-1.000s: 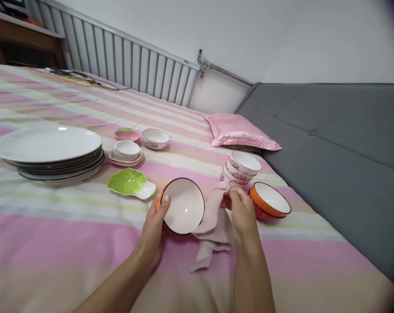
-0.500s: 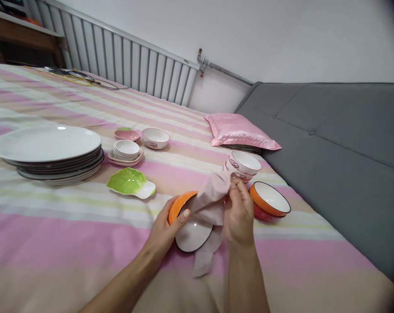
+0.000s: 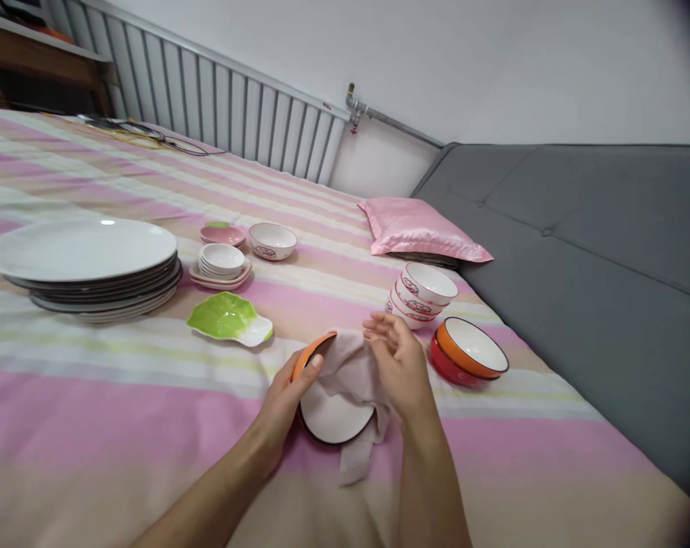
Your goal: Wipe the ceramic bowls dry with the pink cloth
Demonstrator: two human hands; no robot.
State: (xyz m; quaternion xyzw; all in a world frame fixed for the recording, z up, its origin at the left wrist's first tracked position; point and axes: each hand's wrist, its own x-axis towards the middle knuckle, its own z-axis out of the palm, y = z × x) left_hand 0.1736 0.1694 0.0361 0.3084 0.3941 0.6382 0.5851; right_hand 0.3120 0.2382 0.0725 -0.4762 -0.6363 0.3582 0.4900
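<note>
Orange outside, white inside, dark at the rim: one orange bowl (image 3: 337, 418), tilted, well in from the right edge of the bedspread (image 3: 151, 487). Lifted or resting there: could not be told. Was gripped at its left side by the left hand (image 3: 282, 396), thumb over the rim, fingers partly hidden along the outer wall.

Pale pink cloth (image 3: 350, 365), one: was draped over the upper right of the bowl's inside, tail hanging past the lower rim.

Right hand (image 3: 399, 361): was held at the cloth's upper right, fingers loosely bent; pinching or merely touching, could not be told.

Closer to the right edge: second orange bowl (image 3: 476, 346), set in a red bowl (image 3: 453, 371); just beyond, toward the far edge, red-rimmed bowls (image 3: 416, 301), stacked.

Handling, as judged: called for a steady left grip with thumb clear of the cloth, loose tail gathered into the right palm, fingers pressed flat into the curve. Seemed better to turn the bowl than to twist the wrist.
</note>
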